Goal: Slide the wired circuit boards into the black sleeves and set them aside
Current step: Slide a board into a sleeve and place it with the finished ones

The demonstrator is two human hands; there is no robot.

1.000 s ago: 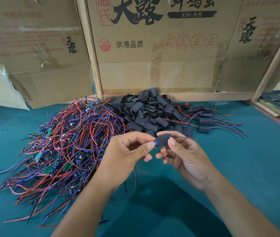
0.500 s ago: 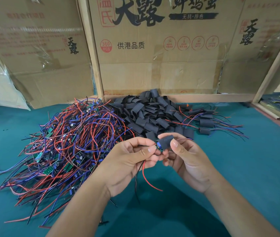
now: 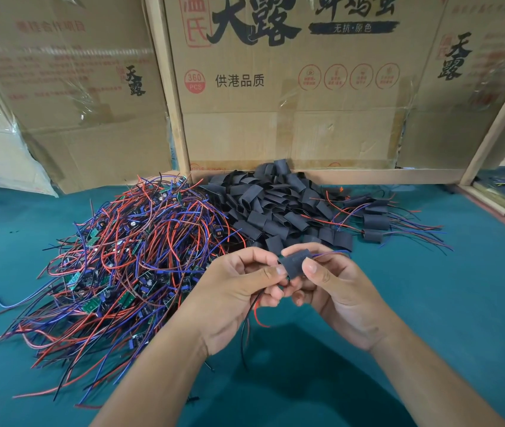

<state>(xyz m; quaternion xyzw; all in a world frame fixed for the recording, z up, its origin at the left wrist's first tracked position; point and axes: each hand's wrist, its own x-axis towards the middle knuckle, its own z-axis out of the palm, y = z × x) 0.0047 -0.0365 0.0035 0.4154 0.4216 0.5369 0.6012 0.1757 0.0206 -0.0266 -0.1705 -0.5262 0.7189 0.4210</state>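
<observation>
With the right hand (image 3: 334,291) pinching the black sleeve (image 3: 295,262) above the green table (image 3: 430,303) and the left hand (image 3: 239,291) gripping the board's red and black wires (image 3: 252,312) beside it, push straight, keeping the sleeve mouth open and wires untangled.

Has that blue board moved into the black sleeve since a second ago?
Yes. The board has slid rightward, out of sight inside the sleeve, which has stayed just in front of the sleeve pile.
</observation>
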